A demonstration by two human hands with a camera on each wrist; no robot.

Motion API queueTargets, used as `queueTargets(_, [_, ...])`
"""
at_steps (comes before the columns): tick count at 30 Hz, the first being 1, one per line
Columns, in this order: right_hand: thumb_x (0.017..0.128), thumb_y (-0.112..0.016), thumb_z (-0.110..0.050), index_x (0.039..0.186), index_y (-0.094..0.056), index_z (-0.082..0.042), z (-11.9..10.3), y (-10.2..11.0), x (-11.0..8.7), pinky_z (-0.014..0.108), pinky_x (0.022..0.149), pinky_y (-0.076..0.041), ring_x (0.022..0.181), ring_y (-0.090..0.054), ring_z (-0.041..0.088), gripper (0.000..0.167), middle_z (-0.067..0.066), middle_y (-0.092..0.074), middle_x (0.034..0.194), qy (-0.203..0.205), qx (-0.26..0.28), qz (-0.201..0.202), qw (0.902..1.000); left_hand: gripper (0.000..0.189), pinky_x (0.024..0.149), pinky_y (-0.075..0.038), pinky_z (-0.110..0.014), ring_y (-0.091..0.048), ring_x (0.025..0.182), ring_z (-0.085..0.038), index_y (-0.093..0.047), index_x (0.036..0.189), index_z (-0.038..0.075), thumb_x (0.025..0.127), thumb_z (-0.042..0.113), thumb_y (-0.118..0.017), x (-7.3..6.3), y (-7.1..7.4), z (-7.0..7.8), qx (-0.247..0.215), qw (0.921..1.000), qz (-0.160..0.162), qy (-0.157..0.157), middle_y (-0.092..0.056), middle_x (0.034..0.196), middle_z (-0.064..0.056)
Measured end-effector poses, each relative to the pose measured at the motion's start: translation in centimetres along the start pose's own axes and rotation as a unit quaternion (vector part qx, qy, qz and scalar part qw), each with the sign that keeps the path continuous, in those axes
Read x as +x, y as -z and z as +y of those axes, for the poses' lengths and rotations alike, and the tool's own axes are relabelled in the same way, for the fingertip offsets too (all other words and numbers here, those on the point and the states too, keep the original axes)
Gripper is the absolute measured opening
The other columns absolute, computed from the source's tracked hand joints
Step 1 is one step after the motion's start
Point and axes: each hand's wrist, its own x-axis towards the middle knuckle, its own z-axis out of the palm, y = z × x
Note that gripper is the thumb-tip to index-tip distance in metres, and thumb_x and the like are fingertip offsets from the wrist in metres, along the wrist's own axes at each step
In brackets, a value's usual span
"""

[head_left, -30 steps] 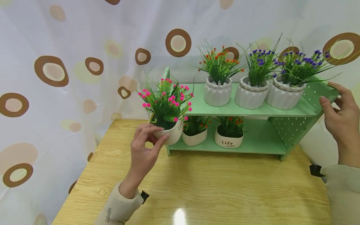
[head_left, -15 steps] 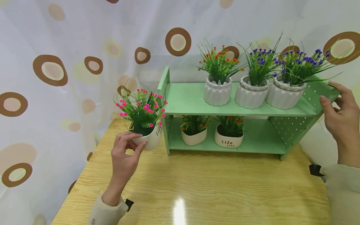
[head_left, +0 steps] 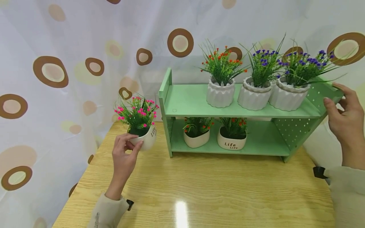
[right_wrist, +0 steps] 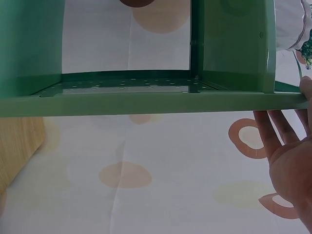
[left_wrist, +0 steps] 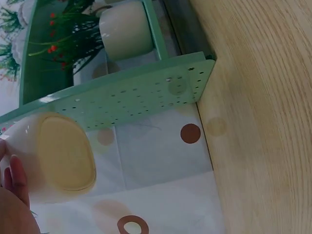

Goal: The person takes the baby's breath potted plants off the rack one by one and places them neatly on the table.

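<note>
My left hand (head_left: 125, 152) pinches the rim of a white oval pot (head_left: 146, 142) of pink artificial flowers (head_left: 138, 114), thumb outside. "Life" is lettered on the pot, which hangs to the left of a green two-tier shelf (head_left: 185, 99). In the left wrist view the pot's pale underside (left_wrist: 66, 153) shows, off the table, beside the perforated side panel (left_wrist: 136, 95). At the opposite end, my right hand (head_left: 346, 117) grips the upper edge of the shelf's right side. The right wrist view shows its fingers (right_wrist: 265, 129) behind that green edge (right_wrist: 146, 103).
On the upper tier stand three fluted white pots, one with orange flowers (head_left: 222, 61) and two with purple flowers (head_left: 263, 60). Two white pots (head_left: 196, 141) with red flowers sit on the lower tier. A patterned cloth (head_left: 85, 31) hangs behind the wooden table (head_left: 228, 190).
My left hand has carried the pink-flower pot leftward from in front of the shelf's left end, then slightly lower and farther out. My right hand stays on the shelf.
</note>
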Motion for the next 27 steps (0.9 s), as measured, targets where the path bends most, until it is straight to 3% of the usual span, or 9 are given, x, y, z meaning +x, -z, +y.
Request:
queueTargets(4, [0.11,-0.046,-0.034,0.157,-0.033,-0.048,0.1,0.0,0.0,0.028,0.123,-0.035,0.145,-0.037,-0.001,0.05,-0.011,-0.038,0.16,0.004,0.0,0.002,1.0,0.027,0.065,-0.049,-0.007,-0.05,0.071,-0.004,-0.071,0.108,0.0,0.085,-0.009,-0.08,0.0,-0.5,-1.5,0.0,0.9998,-0.012,0.018,-0.058,0.107,-0.015])
queueTargets(11, [0.109,-0.051,-0.032,0.156,-0.039,-0.045,0.1,-0.1,0.1,0.021,0.118,-0.038,0.141,-0.042,-0.003,0.05,-0.024,-0.043,0.148,0.01,0.014,0.012,0.9998,0.024,0.065,-0.045,-0.004,-0.047,0.071,-0.004,-0.07,0.106,-0.001,0.086,-0.004,-0.081,-0.1,-1.6,-3.7,0.023,0.9981,-0.019,0.053,-0.057,0.103,-0.02])
queueTargets(19, [0.11,-0.047,-0.034,0.156,-0.035,-0.048,0.1,-0.1,0.1,0.026,0.122,-0.036,0.143,-0.039,-0.001,0.05,-0.018,-0.041,0.154,0.006,-0.004,0.01,0.9999,0.021,0.065,-0.044,-0.006,-0.049,0.071,-0.013,-0.068,0.107,-0.008,0.089,-0.006,-0.077,0.8,-2.3,-2.8,0.029,0.9967,-0.035,0.068,-0.056,0.101,-0.025])
queueTargets(27, [0.11,-0.046,-0.035,0.156,-0.033,-0.05,0.1,-0.1,0.1,0.028,0.123,-0.036,0.144,-0.039,0.0,0.05,-0.015,-0.041,0.156,-0.007,-0.011,0.008,0.9999,0.022,0.066,-0.047,-0.009,-0.05,0.073,-0.005,-0.069,0.11,0.004,0.092,0.01,-0.08,0.4,-3.4,-7.3,0.041,0.993,-0.069,0.087,-0.058,0.101,-0.013])
